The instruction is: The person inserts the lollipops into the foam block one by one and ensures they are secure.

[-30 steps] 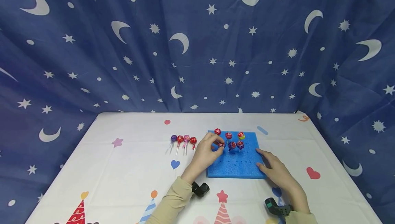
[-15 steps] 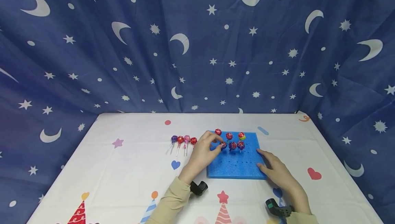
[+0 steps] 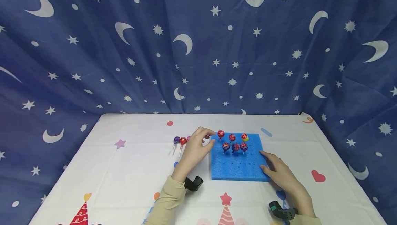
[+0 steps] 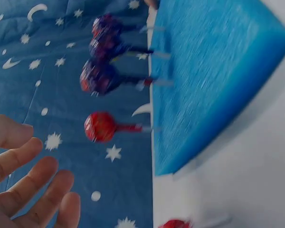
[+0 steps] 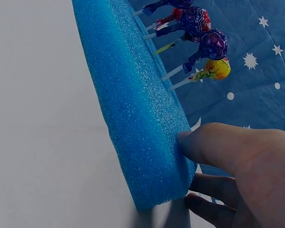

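Observation:
My left hand is beside the left edge of a blue foam board, fingers spread and holding nothing. In the left wrist view its fingers are apart from a red lollipop standing in the board. Two rows of wrapped lollipops are stuck upright in the board, the nearer with a dark-wrapped one at its left. My right hand rests against the board's right edge. In the right wrist view its thumb touches the foam's upper edge, with other fingers by the side.
Left of the board lie loose lollipops, among them a purple one and a red one; my left hand hides part of this group. Small holes dot the board's near half. A blue star-patterned curtain hangs behind the white table.
My left hand has let go of the lollipop at the left of the nearer row and moved left, off the board. That lollipop stands in the foam. My right hand stays at the edge.

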### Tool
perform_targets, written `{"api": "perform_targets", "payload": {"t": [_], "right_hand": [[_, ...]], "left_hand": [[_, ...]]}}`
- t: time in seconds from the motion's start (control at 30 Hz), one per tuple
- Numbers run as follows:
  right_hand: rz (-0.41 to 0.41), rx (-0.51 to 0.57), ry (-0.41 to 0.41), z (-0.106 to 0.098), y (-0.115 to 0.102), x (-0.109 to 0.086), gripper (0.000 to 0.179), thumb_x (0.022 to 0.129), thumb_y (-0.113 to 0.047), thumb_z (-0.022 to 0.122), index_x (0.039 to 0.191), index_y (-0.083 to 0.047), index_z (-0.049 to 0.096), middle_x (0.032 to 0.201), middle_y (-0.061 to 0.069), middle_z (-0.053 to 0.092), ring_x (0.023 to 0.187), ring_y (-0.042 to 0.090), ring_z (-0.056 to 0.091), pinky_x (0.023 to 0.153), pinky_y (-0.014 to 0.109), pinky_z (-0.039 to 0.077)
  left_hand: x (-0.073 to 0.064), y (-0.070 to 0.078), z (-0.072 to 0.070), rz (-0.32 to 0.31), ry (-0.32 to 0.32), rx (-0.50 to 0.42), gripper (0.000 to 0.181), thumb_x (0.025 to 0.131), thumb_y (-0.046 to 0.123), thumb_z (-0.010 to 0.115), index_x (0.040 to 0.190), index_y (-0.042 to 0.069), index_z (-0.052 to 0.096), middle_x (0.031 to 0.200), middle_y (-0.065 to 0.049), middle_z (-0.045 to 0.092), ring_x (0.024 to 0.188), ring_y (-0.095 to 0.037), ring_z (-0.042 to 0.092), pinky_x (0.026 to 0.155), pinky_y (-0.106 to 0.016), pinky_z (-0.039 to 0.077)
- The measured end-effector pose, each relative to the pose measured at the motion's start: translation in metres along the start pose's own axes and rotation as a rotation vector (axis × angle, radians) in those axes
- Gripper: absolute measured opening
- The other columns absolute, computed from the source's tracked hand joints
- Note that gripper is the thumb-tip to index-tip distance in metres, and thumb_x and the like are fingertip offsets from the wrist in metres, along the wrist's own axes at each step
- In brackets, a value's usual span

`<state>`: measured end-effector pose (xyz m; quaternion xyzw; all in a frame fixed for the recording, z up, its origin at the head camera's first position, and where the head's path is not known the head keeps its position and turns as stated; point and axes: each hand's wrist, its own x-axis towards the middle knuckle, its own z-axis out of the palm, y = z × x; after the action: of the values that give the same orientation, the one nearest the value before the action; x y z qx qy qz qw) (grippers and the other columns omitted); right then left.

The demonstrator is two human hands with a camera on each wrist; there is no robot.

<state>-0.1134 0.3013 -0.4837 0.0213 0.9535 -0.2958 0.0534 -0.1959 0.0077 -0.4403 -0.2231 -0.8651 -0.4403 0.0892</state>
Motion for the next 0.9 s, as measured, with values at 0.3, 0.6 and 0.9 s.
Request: {"api": "perform_targets", "payload": {"t": [0.3,0.6,0.9], "right_hand": [[-0.017,0.002,0.007,0.0,0.002,0.0,0.063,0.094,-0.03,0.058,0.147,-0.006,0.035,0.15,0.027,0.033,0.138,0.052,0.026,0.103,0.071,0.025],[-0.007,-0.002,-0.005,0.0,0.002,0.0,0.064,0.094,-0.031,0.059,0.147,-0.006,0.034,0.15,0.028,0.033,0.138,0.052,0.026,0.103,0.071,0.025],[-0.017,-0.001,0.003,0.002,0.002,0.001,0.063,0.094,-0.03,0.058,0.147,-0.006,0.035,0.15,0.028,0.033,0.138,0.053,0.026,0.103,0.07,0.026]], "left_hand": [[0.002,-0.007,-0.026,-0.034,0.082,0.004,0.019,0.089,0.016,0.065,0.108,0.012,0.067,0.103,-0.006,0.064,0.094,-0.02,0.063,0.076,-0.031,0.054],[0.003,-0.025,-0.049,-0.144,0.124,-0.058,0.022,0.09,0.016,0.064,0.111,0.01,0.066,0.109,-0.008,0.064,0.099,-0.025,0.064,0.082,-0.038,0.055],[0.002,-0.05,-0.067,-0.203,0.186,-0.075,0.022,0.09,0.014,0.064,0.111,0.008,0.066,0.111,-0.011,0.065,0.099,-0.027,0.065,0.082,-0.04,0.055]]}}
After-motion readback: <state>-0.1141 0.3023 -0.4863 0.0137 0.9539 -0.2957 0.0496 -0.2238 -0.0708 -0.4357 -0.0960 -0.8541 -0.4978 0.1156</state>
